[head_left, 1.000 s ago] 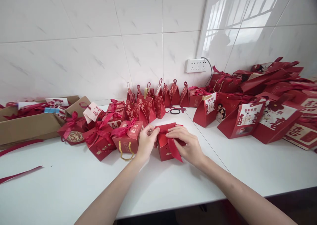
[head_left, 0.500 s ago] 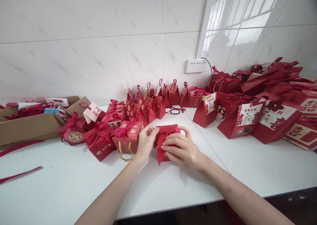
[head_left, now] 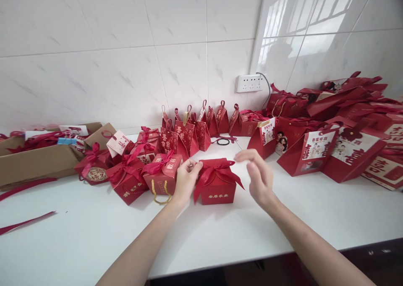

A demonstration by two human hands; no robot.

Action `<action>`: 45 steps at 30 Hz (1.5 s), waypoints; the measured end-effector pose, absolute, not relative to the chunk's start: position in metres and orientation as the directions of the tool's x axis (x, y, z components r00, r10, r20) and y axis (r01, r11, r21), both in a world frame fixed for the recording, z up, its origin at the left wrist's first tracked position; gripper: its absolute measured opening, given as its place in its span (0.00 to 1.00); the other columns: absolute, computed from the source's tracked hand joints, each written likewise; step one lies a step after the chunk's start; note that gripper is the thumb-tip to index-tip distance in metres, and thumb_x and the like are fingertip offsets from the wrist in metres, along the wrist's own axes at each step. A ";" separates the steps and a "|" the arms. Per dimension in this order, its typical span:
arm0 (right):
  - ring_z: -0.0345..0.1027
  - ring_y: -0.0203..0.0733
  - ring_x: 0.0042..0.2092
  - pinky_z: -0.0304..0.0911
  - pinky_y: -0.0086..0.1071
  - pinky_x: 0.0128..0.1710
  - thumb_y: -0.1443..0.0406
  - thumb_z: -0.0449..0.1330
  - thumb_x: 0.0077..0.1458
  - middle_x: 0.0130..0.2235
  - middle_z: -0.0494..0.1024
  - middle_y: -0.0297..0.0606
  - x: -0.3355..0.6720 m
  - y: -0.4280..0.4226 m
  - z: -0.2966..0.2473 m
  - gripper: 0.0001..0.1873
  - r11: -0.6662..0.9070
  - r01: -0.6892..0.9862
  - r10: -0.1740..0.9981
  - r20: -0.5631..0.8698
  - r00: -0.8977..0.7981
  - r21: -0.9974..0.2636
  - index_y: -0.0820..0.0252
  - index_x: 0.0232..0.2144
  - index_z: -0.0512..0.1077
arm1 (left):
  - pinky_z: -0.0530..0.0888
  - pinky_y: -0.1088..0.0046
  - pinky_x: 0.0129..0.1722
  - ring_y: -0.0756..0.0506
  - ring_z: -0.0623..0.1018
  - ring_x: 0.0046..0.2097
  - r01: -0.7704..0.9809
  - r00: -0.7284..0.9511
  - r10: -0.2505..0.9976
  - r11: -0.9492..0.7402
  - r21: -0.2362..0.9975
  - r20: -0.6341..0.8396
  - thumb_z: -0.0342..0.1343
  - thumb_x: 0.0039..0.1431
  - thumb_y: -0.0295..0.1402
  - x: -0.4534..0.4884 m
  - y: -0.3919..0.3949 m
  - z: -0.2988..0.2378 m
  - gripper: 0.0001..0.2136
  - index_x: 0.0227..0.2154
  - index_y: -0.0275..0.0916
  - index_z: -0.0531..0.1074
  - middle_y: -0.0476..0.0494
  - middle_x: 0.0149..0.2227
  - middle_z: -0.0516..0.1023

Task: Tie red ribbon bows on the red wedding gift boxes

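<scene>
Other red boxes (head_left: 162, 174) crowd just left of the left hand (head_left: 185, 181). It pinches the ribboned box (head_left: 217, 191) at its corner. The right hand (head_left: 260, 177) hovers spread, empty.

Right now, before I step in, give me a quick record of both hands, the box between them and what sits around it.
left hand: fingertips at the upper left corner of the red box; grip unclear
right hand: open, blurred, right of the box, not touching
red box: upright on the white table, ribbon bow on top
left of it: more red ribboned boxes, cardboard carton
right of it: red gift bags
</scene>
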State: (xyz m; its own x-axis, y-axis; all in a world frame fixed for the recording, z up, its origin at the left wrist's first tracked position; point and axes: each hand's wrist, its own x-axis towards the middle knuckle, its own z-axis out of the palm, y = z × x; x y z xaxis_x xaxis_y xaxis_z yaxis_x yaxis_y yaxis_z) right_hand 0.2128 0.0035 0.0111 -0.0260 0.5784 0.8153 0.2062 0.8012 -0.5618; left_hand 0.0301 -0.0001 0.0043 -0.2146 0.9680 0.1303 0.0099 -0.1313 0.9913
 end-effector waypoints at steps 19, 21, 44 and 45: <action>0.60 0.50 0.56 0.57 0.48 0.56 0.64 0.67 0.41 0.53 0.65 0.46 0.229 0.026 0.006 0.59 0.376 0.258 0.816 0.186 -0.548 -0.890 0.55 0.64 0.32 | 0.67 0.80 0.22 0.51 0.70 0.29 0.080 -0.047 0.984 -0.170 0.982 0.174 0.60 0.46 0.36 0.028 0.000 0.004 0.18 0.39 0.40 0.61 0.52 0.29 0.67; 0.59 0.51 0.56 0.57 0.49 0.56 0.64 0.67 0.39 0.55 0.63 0.47 0.229 0.029 0.003 0.58 0.500 0.286 0.798 0.306 -0.519 -0.817 0.53 0.64 0.34 | 0.65 0.80 0.16 0.51 0.70 0.28 0.026 -0.013 0.990 -0.141 0.990 0.141 0.60 0.46 0.39 0.027 0.002 -0.001 0.21 0.41 0.41 0.60 0.50 0.33 0.67; 0.58 0.56 0.56 0.62 0.51 0.51 0.58 0.67 0.39 0.56 0.58 0.54 0.223 0.025 -0.007 0.52 0.848 0.391 0.521 0.692 -0.500 -0.356 0.59 0.60 0.44 | 0.68 0.64 0.53 0.41 0.68 0.56 0.067 0.228 0.905 -0.382 0.922 0.358 0.58 0.49 0.33 0.012 0.001 -0.007 0.35 0.60 0.41 0.52 0.36 0.56 0.66; 0.58 0.55 0.56 0.63 0.50 0.51 0.58 0.67 0.39 0.56 0.58 0.54 0.223 0.025 -0.007 0.52 0.843 0.390 0.531 0.686 -0.497 -0.371 0.59 0.61 0.43 | 0.69 0.65 0.52 0.41 0.67 0.57 0.069 0.226 0.905 -0.384 0.921 0.361 0.58 0.50 0.34 0.013 0.002 -0.009 0.35 0.60 0.41 0.52 0.36 0.57 0.65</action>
State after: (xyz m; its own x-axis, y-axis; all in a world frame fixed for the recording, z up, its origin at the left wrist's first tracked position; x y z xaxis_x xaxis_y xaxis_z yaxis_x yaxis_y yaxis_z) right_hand 0.2230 0.0246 -0.0075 -0.4965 0.5314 0.6863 0.3899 0.8430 -0.3706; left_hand 0.0127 0.0017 -0.0085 0.2261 0.9049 0.3607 0.0691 -0.3843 0.9206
